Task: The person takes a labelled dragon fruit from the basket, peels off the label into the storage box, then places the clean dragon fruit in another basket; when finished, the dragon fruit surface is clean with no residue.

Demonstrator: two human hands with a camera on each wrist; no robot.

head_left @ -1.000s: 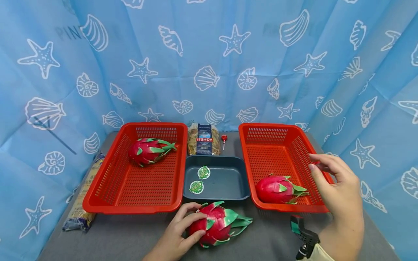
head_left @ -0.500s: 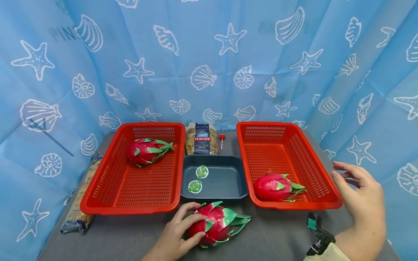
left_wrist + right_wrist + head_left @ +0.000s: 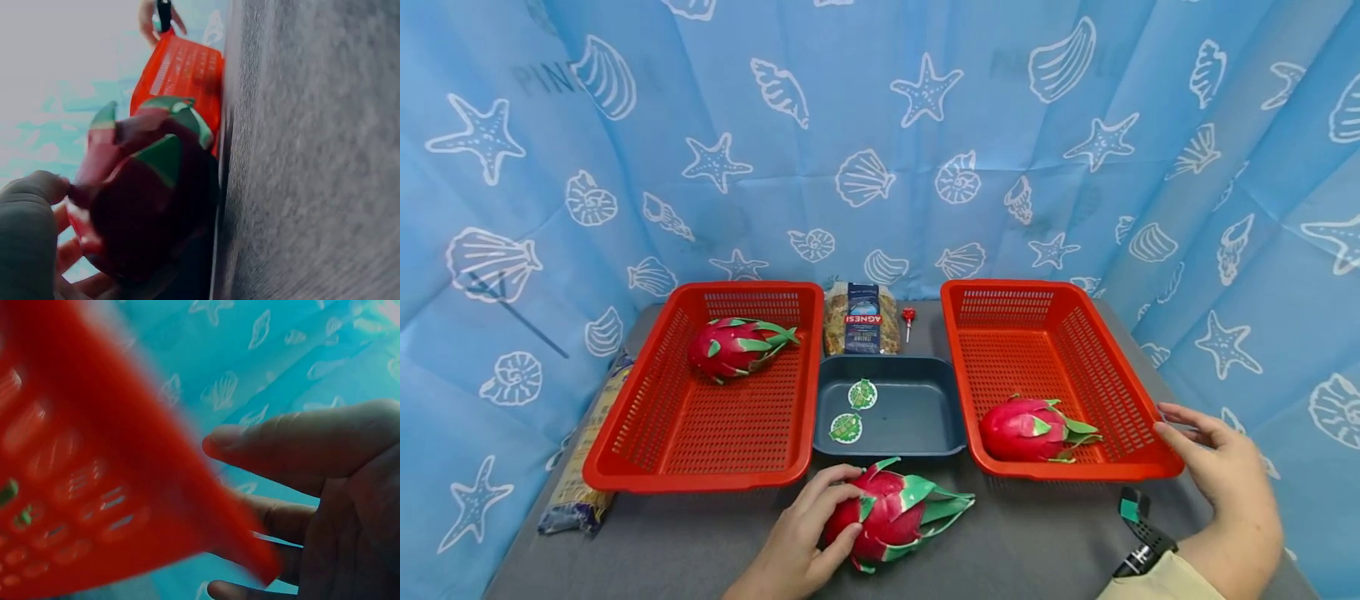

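Note:
My left hand (image 3: 808, 529) grips a red dragon fruit (image 3: 883, 517) with green leaf tips at the front of the table, fingers over its upper side and thumb on the near side. In the left wrist view that dragon fruit (image 3: 147, 194) looks dark and large, close to the grey cloth. My right hand (image 3: 1221, 475) is at the right rim of the right red basket (image 3: 1000, 293). Seen from the right wrist, the thumb lies by the blurred rim (image 3: 187, 469) and the other fingers extend behind it, relaxed. Inside this basket lies another dragon fruit (image 3: 1026, 429).
The left red basket (image 3: 700, 482) holds a dragon fruit (image 3: 737, 348). Between the baskets sits a dark blue tray (image 3: 917, 417) with two green-and-white round labels. Behind it are an Agnesi pasta bag (image 3: 862, 321) and a red lollipop (image 3: 908, 321). A long packet (image 3: 583, 450) lies far left.
My right hand has moved right, from over the right basket to outside its right rim, then lower against it. My left hand stays on the dragon fruit, which has turned slightly.

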